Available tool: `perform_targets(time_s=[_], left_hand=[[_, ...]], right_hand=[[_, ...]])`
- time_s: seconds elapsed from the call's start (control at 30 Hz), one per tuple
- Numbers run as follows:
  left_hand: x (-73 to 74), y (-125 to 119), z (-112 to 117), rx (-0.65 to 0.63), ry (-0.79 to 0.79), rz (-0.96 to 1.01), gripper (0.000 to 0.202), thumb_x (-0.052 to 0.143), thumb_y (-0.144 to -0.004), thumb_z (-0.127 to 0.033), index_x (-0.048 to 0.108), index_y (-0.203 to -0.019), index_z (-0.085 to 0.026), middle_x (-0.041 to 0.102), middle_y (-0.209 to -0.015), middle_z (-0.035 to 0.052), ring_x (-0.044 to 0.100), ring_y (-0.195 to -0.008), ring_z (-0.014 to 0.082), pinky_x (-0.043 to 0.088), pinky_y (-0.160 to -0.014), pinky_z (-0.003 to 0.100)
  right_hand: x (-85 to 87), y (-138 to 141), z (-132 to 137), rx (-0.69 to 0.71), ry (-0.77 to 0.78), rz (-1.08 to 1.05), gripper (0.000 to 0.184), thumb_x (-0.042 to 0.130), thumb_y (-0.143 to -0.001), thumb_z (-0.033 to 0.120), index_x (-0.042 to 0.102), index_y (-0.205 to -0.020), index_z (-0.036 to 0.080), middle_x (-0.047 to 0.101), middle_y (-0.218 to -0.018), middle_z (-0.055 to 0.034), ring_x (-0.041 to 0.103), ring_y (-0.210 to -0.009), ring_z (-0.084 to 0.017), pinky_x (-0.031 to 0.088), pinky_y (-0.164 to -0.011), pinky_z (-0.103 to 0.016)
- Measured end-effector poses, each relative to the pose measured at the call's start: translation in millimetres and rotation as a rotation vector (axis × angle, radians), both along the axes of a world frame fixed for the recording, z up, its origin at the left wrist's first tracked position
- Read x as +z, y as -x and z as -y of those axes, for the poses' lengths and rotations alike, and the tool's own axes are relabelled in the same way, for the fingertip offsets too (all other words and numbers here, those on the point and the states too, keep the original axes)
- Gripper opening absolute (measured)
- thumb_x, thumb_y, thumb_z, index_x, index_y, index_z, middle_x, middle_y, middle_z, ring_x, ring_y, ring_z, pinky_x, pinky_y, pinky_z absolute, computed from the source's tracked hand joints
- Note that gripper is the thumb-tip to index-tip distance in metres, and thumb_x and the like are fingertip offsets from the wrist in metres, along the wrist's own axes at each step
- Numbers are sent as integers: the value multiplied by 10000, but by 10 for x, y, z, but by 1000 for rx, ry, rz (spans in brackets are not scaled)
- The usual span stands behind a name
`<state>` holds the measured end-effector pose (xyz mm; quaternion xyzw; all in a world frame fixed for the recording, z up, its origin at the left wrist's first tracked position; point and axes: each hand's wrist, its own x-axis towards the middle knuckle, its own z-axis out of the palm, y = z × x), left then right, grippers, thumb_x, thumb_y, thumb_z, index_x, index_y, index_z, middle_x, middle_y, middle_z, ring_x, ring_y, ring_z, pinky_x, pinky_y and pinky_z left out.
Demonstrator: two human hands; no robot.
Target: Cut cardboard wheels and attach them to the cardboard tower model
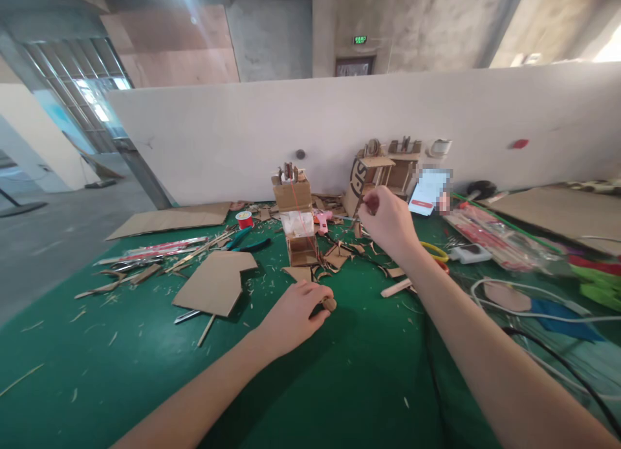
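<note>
My left hand (297, 312) is low over the green table, thumb and fingers closed on a small round cardboard disc (330, 304). Farther forward and to the right, my right hand (388, 217) has its fingertips pinched together around something small and brownish that I cannot make out. Between and beyond the hands stands an upright cardboard structure (294, 197) with a white patch at its middle and small discs on top. Close to it lies a pink glue gun (322, 221), with cardboard offcuts (338, 255) around it. Behind my right hand is a second cardboard structure (356, 180).
Left of centre lie a large cardboard piece (213, 282), pliers (250, 245), a red spool (245, 220) and wooden sticks. To the right are a phone (427, 191), a white adapter (468, 253), bagged sticks (499, 235) and looping cables. A white partition (218, 138) borders the table's back.
</note>
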<state>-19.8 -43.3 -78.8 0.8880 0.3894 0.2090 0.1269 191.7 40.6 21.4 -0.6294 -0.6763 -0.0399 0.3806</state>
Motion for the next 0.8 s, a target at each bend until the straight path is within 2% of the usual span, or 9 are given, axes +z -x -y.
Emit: perform_targets(time_s=[0.07, 0.13, 0.23, 0.33, 0.43, 0.5, 0.67, 0.73, 0.8], left_hand=[[-19, -7, -15, -4, 15, 10, 177, 548, -855, -155, 540, -1014, -233, 670, -1007, 3, 562, -943, 191, 455, -873, 344], [-22, 7, -24, 7, 1, 27, 219, 555, -837, -145, 536, -1037, -231, 668, -1010, 8, 568, -956, 191, 458, -875, 343], [18, 87, -44, 41, -32, 51, 284, 570, -809, -140, 531, -1077, -223, 651, -1043, 32, 576, -992, 200, 464, -882, 347], [104, 224, -89, 64, -43, 32, 279, 558, -797, -131, 548, -1061, -222, 636, -1047, 50, 579, -1008, 212, 471, -879, 350], [183, 359, -146, 30, 1, -12, 259, 520, -793, -103, 564, -1009, -239, 628, -1045, 29, 583, -994, 196, 477, -868, 328], [208, 422, -174, 50, 16, -30, 268, 515, -799, -118, 561, -1030, -246, 627, -1038, 24, 582, -982, 195, 482, -850, 327], [211, 458, -177, 64, 69, -54, 281, 515, -822, -156, 558, -1080, -257, 611, -1078, 27, 573, -1016, 197, 477, -871, 328], [215, 447, -168, 52, 81, -68, 269, 514, -826, -162, 565, -1071, -260, 604, -1081, 27, 573, -1017, 196, 474, -876, 327], [224, 440, -165, 51, 83, -85, 244, 512, -830, -172, 571, -1052, -254, 603, -1065, 30, 574, -1006, 198, 474, -865, 330]], right_hand=[[-22, 38, 126, 106, -95, -247, 157, 511, -806, 209, 554, -954, 177, 641, -873, -68, 621, -816, -186, 495, -773, -312], [-100, 84, 231, 248, -74, -499, 176, 547, -783, 219, 543, -956, 188, 609, -861, -50, 629, -781, -177, 522, -714, -302], [-294, 162, 351, 465, 108, -844, 210, 588, -774, 270, 534, -966, 206, 557, -908, -32, 642, -732, -160, 558, -667, -311], [-516, 242, 437, 572, 234, -1032, 257, 639, -761, 314, 558, -983, 212, 529, -919, -18, 621, -730, -152, 566, -603, -299], [-675, 285, 499, 607, 315, -1013, 235, 563, -831, 325, 571, -1036, 210, 545, -861, -16, 594, -746, -154, 526, -534, -255], [-727, 269, 526, 611, 317, -841, 243, 482, -885, 307, 573, -1088, 209, 582, -872, -34, 598, -750, -161, 524, -559, -276], [-758, 147, 520, 608, 95, -211, 230, 503, -898, 258, 652, -1062, 199, 629, -1077, -119, 595, -1017, -259, 466, -946, -478], [-761, 132, 496, 605, 109, -272, 224, 483, -924, 301, 671, -980, 192, 649, -1034, -116, 612, -989, -250, 484, -934, -466], [-756, 142, 475, 583, 166, -546, 306, 429, -957, 401, 650, -944, 190, 662, -948, -92, 641, -884, -213, 544, -839, -419]])
